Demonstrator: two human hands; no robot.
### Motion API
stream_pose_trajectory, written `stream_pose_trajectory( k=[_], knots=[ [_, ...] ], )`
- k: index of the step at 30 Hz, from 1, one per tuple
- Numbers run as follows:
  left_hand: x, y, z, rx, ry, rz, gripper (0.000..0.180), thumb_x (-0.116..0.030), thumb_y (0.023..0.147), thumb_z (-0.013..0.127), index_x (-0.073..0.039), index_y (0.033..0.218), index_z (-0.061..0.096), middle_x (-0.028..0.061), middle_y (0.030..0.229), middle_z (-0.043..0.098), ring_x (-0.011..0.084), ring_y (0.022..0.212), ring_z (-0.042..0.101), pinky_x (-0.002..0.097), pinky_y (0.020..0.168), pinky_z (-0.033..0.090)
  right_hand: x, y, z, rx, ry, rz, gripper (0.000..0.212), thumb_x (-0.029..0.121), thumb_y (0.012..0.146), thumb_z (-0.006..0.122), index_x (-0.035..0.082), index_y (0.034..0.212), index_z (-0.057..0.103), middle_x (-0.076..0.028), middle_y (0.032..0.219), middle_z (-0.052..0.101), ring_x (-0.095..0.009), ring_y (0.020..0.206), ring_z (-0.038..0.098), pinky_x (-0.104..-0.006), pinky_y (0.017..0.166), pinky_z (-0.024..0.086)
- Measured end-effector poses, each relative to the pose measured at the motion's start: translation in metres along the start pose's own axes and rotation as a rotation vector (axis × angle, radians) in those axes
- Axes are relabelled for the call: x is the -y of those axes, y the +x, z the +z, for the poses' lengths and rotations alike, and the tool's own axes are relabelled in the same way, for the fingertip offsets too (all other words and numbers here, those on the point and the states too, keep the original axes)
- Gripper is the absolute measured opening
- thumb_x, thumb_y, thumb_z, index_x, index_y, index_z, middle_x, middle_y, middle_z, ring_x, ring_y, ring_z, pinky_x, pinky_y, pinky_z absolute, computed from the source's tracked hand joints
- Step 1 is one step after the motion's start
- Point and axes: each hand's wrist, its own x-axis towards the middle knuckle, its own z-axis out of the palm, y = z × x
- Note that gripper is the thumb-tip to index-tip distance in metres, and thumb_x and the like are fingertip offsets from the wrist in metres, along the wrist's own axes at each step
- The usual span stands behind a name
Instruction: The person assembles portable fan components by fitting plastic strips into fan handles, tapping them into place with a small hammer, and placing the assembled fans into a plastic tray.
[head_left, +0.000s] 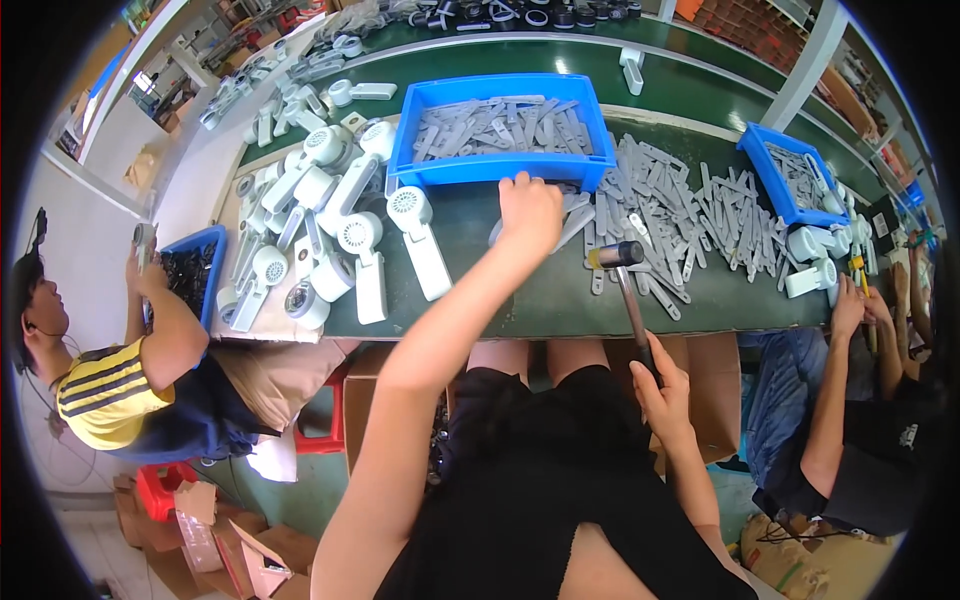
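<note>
My right hand (664, 393) grips the dark handle of a small mallet (632, 300), whose black and amber head is raised over the table's front edge. Just in front of a blue bin (500, 174), my left hand (532, 212) is closed, fingers curled down. Whatever it holds is hidden; a pale grey piece (573, 226) shows beside it. The bin holds many flat grey plastic strips (500, 128). More loose strips (655, 205) lie heaped to the right. White hair dryer bodies (360, 235) with round grilles are piled left of my left hand.
Another blue bin of strips (783, 198) stands at the right, near more white bodies (812, 278). A person in yellow (118, 390) works at the left beside a blue bin of dark parts (215, 270). A co-worker's hands (862, 308) are at the right.
</note>
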Motion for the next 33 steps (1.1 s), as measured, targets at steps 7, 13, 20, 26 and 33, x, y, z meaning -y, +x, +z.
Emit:
stream_pose_trajectory(
  k=[7,13,20,26,33],
  knots=[
    [0.01,0.031,0.023,0.129,-0.255,-0.165,0.016,-0.032,0.073,0.07,-0.017,0.08,0.073,0.0102,0.087,0.07,0.0281,0.079,0.068,0.0398,0.07,0.054,-0.007,-0.003,-0.001,-0.029,0.01,-0.079,0.044,0.004,0.088,0.06,-0.002,0.13,0.05,0.0,0.064,0.049,-0.006,0.055,0.045,-0.0216,0.052,0.039],
    [0.046,-0.03,-0.044,-0.057,-1.184,-0.191,0.023,-0.018,0.091,0.054,-0.001,0.103,0.065,0.0117,0.088,0.07,0.0159,0.081,0.068,0.029,0.062,0.053,-0.008,-0.009,-0.01,-0.031,0.033,-0.031,0.043,0.003,0.088,0.059,-0.001,0.13,0.05,0.002,0.064,0.048,-0.005,0.054,0.044,-0.0213,0.051,0.038],
    [0.092,-0.143,-0.05,-0.012,-1.755,-0.351,0.027,-0.011,0.093,0.046,0.006,0.105,0.062,0.013,0.104,0.065,0.0187,0.092,0.064,0.0297,0.074,0.052,-0.007,-0.005,0.001,0.039,0.047,-0.014,0.043,0.003,0.088,0.059,-0.001,0.13,0.05,0.001,0.063,0.048,-0.006,0.055,0.045,-0.0215,0.051,0.038],
    [0.056,-0.152,-0.039,-0.189,-0.91,-0.446,0.028,-0.003,0.085,0.058,-0.006,0.113,0.058,0.0143,0.091,0.063,0.0297,0.082,0.062,0.0366,0.074,0.049,-0.002,-0.003,0.013,0.092,0.022,-0.042,0.044,0.003,0.087,0.06,-0.001,0.129,0.051,0.0,0.064,0.049,-0.006,0.056,0.046,-0.0218,0.052,0.039],
    [0.042,-0.149,-0.017,-0.403,-0.409,-0.299,0.02,-0.01,0.082,0.063,-0.005,0.101,0.066,0.0085,0.087,0.054,0.0276,0.081,0.059,0.0384,0.064,0.051,0.0,-0.003,0.016,0.102,-0.048,-0.152,0.044,0.003,0.086,0.06,-0.003,0.128,0.051,-0.005,0.072,0.056,-0.008,0.061,0.05,-0.0224,0.059,0.043]
  ],
)
